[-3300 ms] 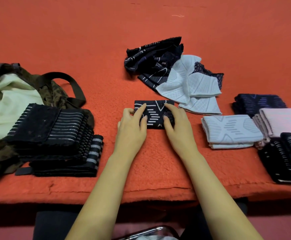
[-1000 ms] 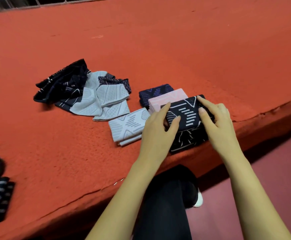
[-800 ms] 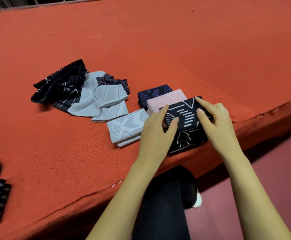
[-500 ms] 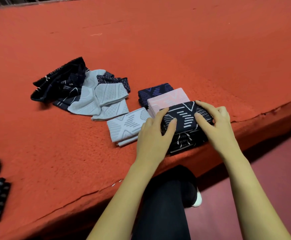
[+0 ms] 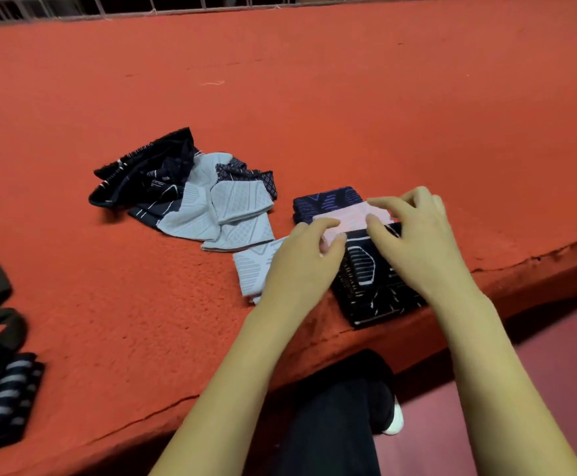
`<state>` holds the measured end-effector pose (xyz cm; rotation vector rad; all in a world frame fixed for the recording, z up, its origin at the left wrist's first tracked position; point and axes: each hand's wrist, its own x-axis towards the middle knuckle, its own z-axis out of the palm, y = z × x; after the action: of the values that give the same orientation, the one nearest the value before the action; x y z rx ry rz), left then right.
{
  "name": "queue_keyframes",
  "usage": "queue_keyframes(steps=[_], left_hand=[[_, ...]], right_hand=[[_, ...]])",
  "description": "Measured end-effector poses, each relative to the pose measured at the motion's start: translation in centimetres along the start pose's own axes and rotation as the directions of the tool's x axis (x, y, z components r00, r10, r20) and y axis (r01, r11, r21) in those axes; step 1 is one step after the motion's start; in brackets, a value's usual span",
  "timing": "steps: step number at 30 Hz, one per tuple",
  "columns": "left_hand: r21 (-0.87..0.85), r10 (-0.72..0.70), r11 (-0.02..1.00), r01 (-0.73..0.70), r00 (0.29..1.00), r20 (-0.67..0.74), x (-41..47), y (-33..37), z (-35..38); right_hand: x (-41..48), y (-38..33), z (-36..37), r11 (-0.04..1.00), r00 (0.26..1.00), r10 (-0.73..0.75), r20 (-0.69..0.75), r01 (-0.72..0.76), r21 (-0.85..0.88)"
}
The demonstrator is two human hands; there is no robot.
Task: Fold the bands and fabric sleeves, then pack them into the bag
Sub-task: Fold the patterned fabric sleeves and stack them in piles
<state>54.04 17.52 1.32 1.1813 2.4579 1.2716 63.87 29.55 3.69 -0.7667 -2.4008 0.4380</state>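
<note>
Your hands are over the folded stacks at the near edge of the bench (image 5: pixel 314 97). The left hand (image 5: pixel 301 266) lays curled fingertips on the pink sleeve (image 5: pixel 352 218); I cannot tell if it pinches. The right hand (image 5: pixel 417 245) hovers loosely curled, holding nothing, above the black stack (image 5: pixel 366 286). The unfolded pile (image 5: pixel 184 194) lies to their left, farther in, its long axis left-right. Your left hand is nearer, so it probably leads.

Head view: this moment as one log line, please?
left hand: touching pink folded sleeve | right hand: over it, grip unclear | black sleeve stack: adjacent
</note>
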Motion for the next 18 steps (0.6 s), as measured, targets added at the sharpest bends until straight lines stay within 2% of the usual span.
queue_keyframes(steps=[2, 5, 10, 15, 18], left_hand=[[0.098, 0.006, 0.995, -0.004, 1.0, -0.021, 1.5, -0.9, -2.2], [0.228, -0.077, 0.97, 0.084, 0.996, -0.041, 3.6, -3.7, -6.0], [0.5, -0.192, 0.835, 0.23, 0.973, -0.127, 5.4, -10.1, -12.9], [0.64, -0.264, 0.698, 0.32, 0.947, -0.185, 7.3, -14.9, -17.5], [0.676, -0.27, 0.652, 0.342, 0.939, -0.214, 9.4, -17.2, -19.6]], right_hand=[[1.7, -2.6, 1.1, 0.996, 0.996, -0.07, 0.062, 0.066, 0.063], [4.6, -6.4, 4.2, 0.986, 0.972, -0.154, 0.177, 0.141, 0.087], [8.9, -12.0, 10.2, 0.968, 0.908, -0.25, 0.337, 0.242, 0.065], [12.7, -16.4, 15.2, 0.941, 0.834, -0.323, 0.448, 0.331, 0.063], [15.1, -18.5, 17.7, 0.937, 0.81, -0.335, 0.481, 0.342, 0.078]])
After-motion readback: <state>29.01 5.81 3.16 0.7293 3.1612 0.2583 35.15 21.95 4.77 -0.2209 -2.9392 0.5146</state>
